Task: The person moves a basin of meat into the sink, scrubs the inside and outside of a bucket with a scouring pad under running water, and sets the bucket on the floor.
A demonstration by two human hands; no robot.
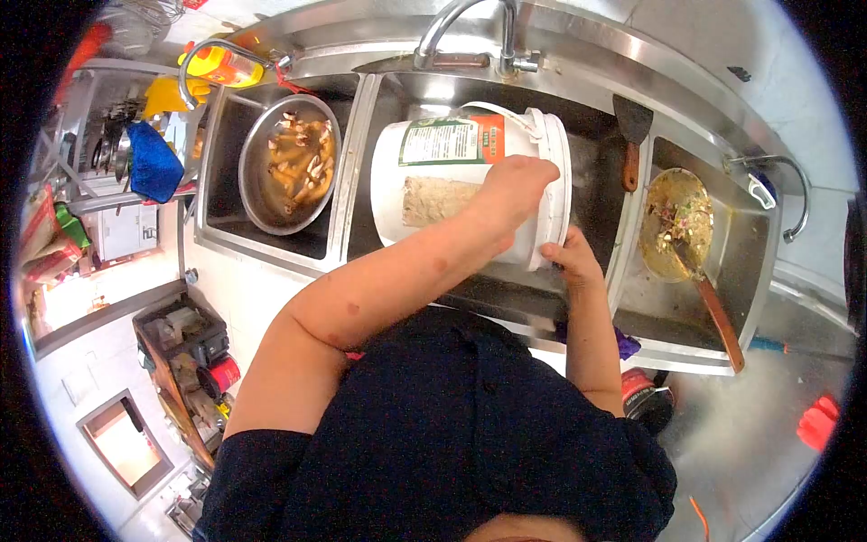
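A white bucket lies on its side in the middle sink basin, with its ringed rim toward the right. It carries a green, white and orange label and a pale rough patch on its side. Across the bucket reaches my left hand, its fingers closed at the upper part of the rim. My right hand grips the lower part of the rim, thumb against the outside. The inside of the bucket is hidden.
In the left basin sits a metal pan of chicken feet. A spatula lies on the divider at right. The right basin holds a strainer with food scraps and a wooden-handled tool. A faucet rises behind the bucket.
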